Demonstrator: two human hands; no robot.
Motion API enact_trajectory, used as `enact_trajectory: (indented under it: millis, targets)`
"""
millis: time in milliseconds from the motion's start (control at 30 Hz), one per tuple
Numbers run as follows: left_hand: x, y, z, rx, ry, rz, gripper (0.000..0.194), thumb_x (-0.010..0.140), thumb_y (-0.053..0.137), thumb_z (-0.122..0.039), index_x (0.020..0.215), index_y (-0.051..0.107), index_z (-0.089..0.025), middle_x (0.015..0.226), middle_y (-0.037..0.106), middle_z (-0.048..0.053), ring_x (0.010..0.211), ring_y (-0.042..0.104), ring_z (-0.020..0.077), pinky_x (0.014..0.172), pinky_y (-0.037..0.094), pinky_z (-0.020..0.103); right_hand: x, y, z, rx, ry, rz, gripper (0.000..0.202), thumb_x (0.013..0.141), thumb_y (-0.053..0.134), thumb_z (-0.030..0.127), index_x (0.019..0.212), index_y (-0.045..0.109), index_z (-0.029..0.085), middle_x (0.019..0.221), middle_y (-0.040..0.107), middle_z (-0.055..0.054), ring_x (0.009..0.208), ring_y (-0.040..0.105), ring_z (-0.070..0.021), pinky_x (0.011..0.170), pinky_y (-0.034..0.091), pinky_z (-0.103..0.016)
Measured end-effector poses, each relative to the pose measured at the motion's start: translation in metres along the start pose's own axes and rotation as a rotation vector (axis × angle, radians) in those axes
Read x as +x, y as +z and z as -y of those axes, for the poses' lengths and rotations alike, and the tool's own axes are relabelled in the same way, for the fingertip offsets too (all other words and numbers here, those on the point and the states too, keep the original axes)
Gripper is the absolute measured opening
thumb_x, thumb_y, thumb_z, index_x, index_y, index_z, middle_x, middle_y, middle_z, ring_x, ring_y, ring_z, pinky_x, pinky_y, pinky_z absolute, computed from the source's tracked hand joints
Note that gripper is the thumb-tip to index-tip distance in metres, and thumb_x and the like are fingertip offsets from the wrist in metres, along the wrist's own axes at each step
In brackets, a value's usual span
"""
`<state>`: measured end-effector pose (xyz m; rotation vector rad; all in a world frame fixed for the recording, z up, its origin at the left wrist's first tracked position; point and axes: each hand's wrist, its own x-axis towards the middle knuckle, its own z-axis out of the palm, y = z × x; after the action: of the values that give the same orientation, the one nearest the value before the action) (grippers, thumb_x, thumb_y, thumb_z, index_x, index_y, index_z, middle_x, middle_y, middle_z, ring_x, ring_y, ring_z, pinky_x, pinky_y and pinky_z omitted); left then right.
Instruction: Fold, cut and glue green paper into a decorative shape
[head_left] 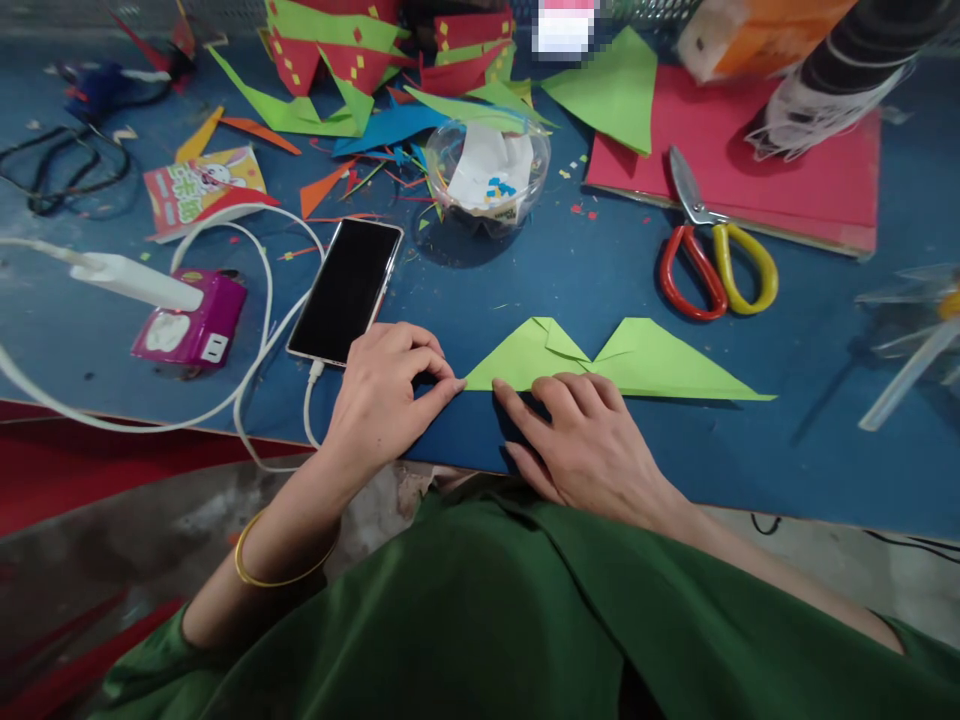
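A folded sheet of light green paper [660, 365] lies on the blue table, with two peaks and a notch between them. My left hand [394, 390] pinches its left tip between thumb and forefinger. On the paper's lower edge, the fingers of my right hand [585, 430] lie spread and press down, the forefinger close to the left tip. Behind my left hand a smartphone [346, 290] rests with a white cable plugged in. Scissors [701, 240] with one red and one yellow handle lie beyond the paper to the right, their blades pointing away.
A clear plastic bowl [487, 180] holding paper scraps stands behind the paper. Red sheets [817, 190] are stacked at the back right under a dark thread cone [847, 70]. Folded red and green paper pieces [337, 50] sit at the back. A purple power adapter [191, 320] is at left.
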<state>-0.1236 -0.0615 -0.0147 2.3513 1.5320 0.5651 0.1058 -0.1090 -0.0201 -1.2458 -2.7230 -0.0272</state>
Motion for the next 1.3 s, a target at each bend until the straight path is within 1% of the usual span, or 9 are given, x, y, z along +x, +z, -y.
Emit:
enact_trajectory:
  millis: [200, 367, 433, 500, 633, 800, 933, 1133, 1300]
  targets:
    - [-0.010, -0.004, -0.004, 0.072, -0.076, -0.061, 0.014, 0.088, 0.065, -0.029, 0.075, 0.065, -0.024, 0.095, 0.069, 0.004, 0.096, 0.062, 0.0242, 0.090, 0.048, 0.044, -0.001, -0.002, 0.001, 0.005, 0.009, 0.003, 0.050, 0.101, 0.041, 0.038, 0.143, 0.052, 0.012, 0.101, 0.060, -0.013, 0.097, 0.047, -0.0279, 0.086, 0.036, -0.043]
    - [-0.030, 0.006, -0.028, 0.141, -0.023, -0.262, 0.011, 0.094, 0.058, -0.023, 0.090, 0.068, -0.021, 0.094, 0.072, 0.007, 0.093, 0.066, 0.0228, 0.087, 0.052, 0.040, -0.001, -0.001, 0.002, 0.010, 0.016, 0.002, 0.050, 0.102, 0.040, 0.037, 0.143, 0.051, 0.012, 0.102, 0.059, -0.012, 0.097, 0.047, -0.0283, 0.088, 0.035, -0.043]
    - [-0.036, 0.018, -0.039, 0.136, 0.192, -0.194, 0.020, 0.095, 0.055, -0.022, 0.109, 0.069, -0.020, 0.106, 0.075, 0.008, 0.102, 0.068, 0.0234, 0.095, 0.052, 0.040, -0.001, 0.000, 0.003, 0.017, 0.023, -0.013, 0.048, 0.102, 0.040, 0.036, 0.140, 0.054, 0.012, 0.101, 0.059, -0.012, 0.096, 0.047, -0.0280, 0.088, 0.036, -0.043]
    - [-0.040, 0.029, -0.047, 0.168, 0.270, -0.159, 0.031, 0.097, 0.052, -0.025, 0.123, 0.065, -0.014, 0.120, 0.073, 0.012, 0.113, 0.067, 0.0260, 0.103, 0.049, 0.043, -0.002, 0.000, 0.003, 0.023, 0.025, -0.028, 0.045, 0.101, 0.040, 0.034, 0.135, 0.057, 0.011, 0.101, 0.060, -0.012, 0.095, 0.048, -0.0273, 0.089, 0.036, -0.043]
    - [-0.047, 0.037, -0.049, 0.275, 0.288, -0.129, 0.046, 0.099, 0.051, -0.036, 0.131, 0.060, -0.005, 0.133, 0.066, 0.018, 0.126, 0.061, 0.0309, 0.113, 0.041, 0.048, -0.009, 0.000, 0.000, 0.028, 0.023, -0.059, 0.045, 0.101, 0.043, 0.030, 0.136, 0.056, 0.006, 0.106, 0.062, -0.012, 0.098, 0.049, -0.0262, 0.096, 0.035, -0.042]
    - [-0.056, 0.031, -0.044, 0.320, 0.246, -0.111, 0.049, 0.099, 0.050, -0.041, 0.137, 0.057, -0.011, 0.139, 0.063, 0.012, 0.133, 0.056, 0.0316, 0.117, 0.034, 0.052, -0.024, -0.001, -0.006, 0.009, 0.075, -0.102, 0.045, 0.100, 0.044, 0.030, 0.135, 0.057, 0.005, 0.115, 0.063, -0.014, 0.104, 0.051, -0.0262, 0.099, 0.036, -0.042]
    - [-0.053, 0.035, -0.050, 0.274, 0.257, -0.148, 0.055, 0.097, 0.051, -0.047, 0.136, 0.058, -0.008, 0.138, 0.064, 0.014, 0.137, 0.051, 0.0319, 0.117, 0.037, 0.049, -0.025, -0.001, -0.006, 0.017, 0.071, -0.098, 0.045, 0.100, 0.045, 0.030, 0.134, 0.058, 0.005, 0.115, 0.064, -0.015, 0.105, 0.052, -0.0271, 0.096, 0.039, -0.043]
    - [-0.043, 0.048, -0.062, 0.254, 0.343, -0.069, 0.062, 0.101, 0.040, -0.049, 0.138, 0.054, -0.001, 0.141, 0.060, 0.017, 0.134, 0.054, 0.0292, 0.112, 0.043, 0.041, -0.028, 0.002, -0.006, -0.004, 0.072, -0.166, 0.042, 0.099, 0.047, 0.027, 0.131, 0.061, 0.004, 0.124, 0.066, -0.015, 0.112, 0.055, -0.0275, 0.101, 0.040, -0.041]
    - [-0.042, 0.050, -0.064, 0.334, 0.352, -0.046, 0.064, 0.100, 0.041, -0.050, 0.139, 0.054, -0.002, 0.142, 0.060, 0.018, 0.132, 0.054, 0.0332, 0.112, 0.042, 0.046, -0.037, 0.006, -0.006, -0.045, 0.072, -0.198, 0.045, 0.100, 0.046, 0.027, 0.137, 0.057, 0.002, 0.136, 0.065, -0.015, 0.125, 0.055, -0.0279, 0.109, 0.038, -0.043]
